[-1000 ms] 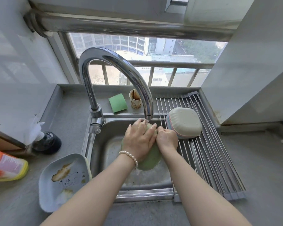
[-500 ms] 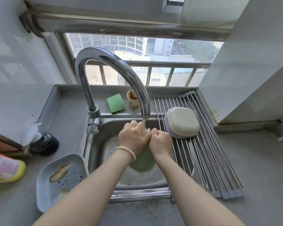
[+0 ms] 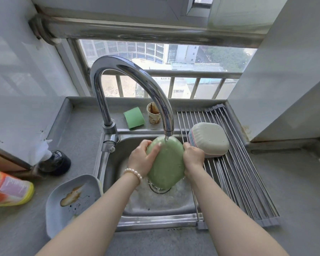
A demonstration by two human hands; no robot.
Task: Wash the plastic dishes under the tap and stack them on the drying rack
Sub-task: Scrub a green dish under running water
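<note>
A green plastic dish (image 3: 165, 164) is tilted over the sink (image 3: 155, 204), its back facing me, with water from the tap (image 3: 137, 84) running onto its upper edge. My left hand (image 3: 142, 159) grips its left edge, thumb across the back. My right hand (image 3: 192, 157) grips its right edge. A beige dish (image 3: 210, 138) lies upside down on others at the back of the drying rack (image 3: 238, 178). A light blue dish (image 3: 70, 202) with brown stains sits on the counter left of the sink.
A green sponge (image 3: 133, 117) and a stained paper cup (image 3: 153, 115) stand on the ledge behind the sink. A dark soap dispenser (image 3: 54, 161) and an orange-yellow bottle (image 3: 7, 189) are at the left. A wall corner rises at the right.
My hands have spread apart to the dish's two edges. The dish has turned so that its whole green back now faces me under the water.
</note>
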